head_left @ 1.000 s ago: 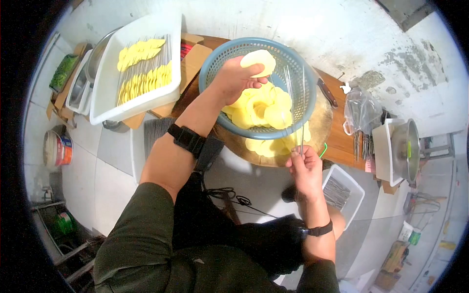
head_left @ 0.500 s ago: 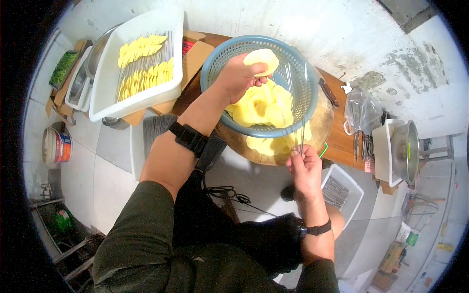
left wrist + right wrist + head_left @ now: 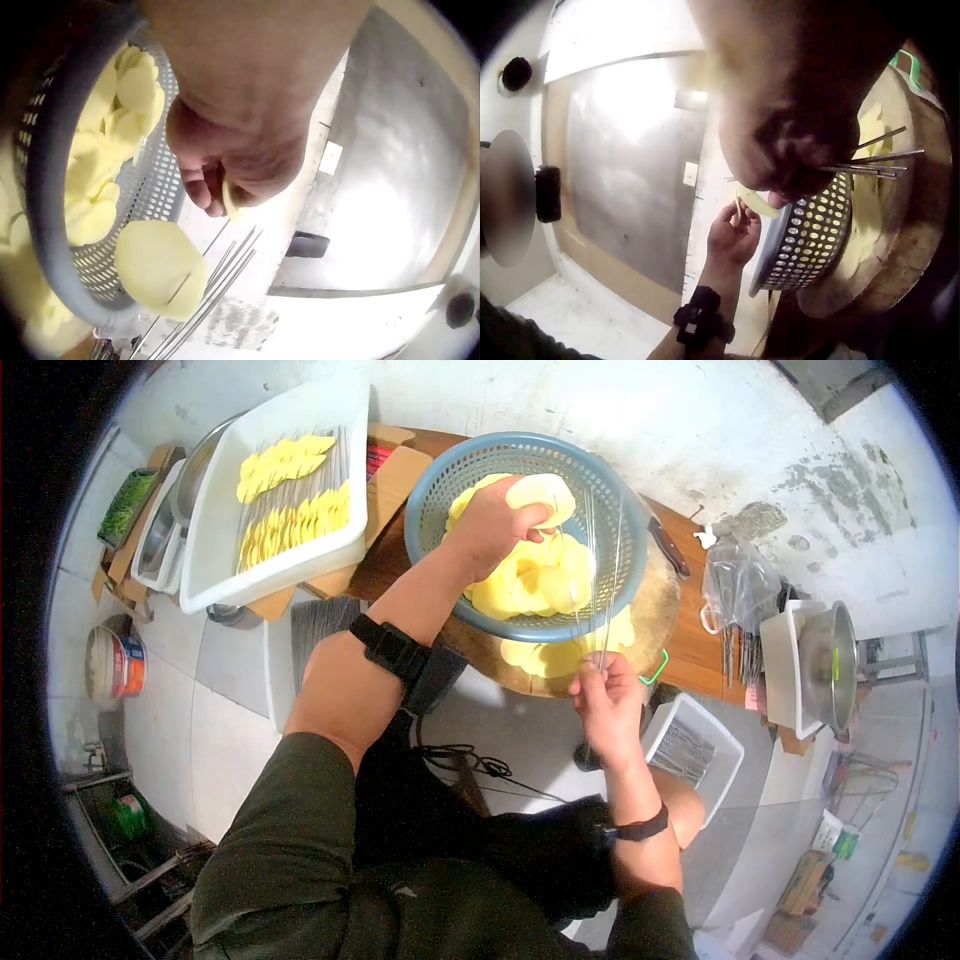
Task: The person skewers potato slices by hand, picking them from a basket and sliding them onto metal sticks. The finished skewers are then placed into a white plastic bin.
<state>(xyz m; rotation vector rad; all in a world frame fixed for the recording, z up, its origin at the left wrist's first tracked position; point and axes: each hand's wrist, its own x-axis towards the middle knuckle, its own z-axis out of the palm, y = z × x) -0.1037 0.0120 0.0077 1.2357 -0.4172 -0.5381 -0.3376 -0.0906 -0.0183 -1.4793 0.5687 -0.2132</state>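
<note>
My left hand (image 3: 490,532) is over the blue perforated basket (image 3: 413,510), pinching a thin pale-yellow slice (image 3: 231,196), which looks like potato. Another round slice (image 3: 157,266) hangs just below that hand in the left wrist view, with one metal skewer running through it. Thumb and fingers of my right hand (image 3: 608,705) grip several long thin metal skewers (image 3: 217,289) near the basket's front rim. Their far ends point up across the basket toward the left hand. Many loose slices (image 3: 525,585) fill the basket, and more slices (image 3: 545,657) lie in front of it.
The basket stands on a round wooden board (image 3: 655,625) with a knife (image 3: 668,548) beside it. A white tray (image 3: 205,580) at left holds skewered slices. More skewers lie in a white bin (image 3: 735,750) at lower right. A plastic bag (image 3: 740,585) sits at right.
The left hand has dipped slightly toward the basket with its slice, tilting more palm-down. The right hand has shifted a little left with the skewers.
</note>
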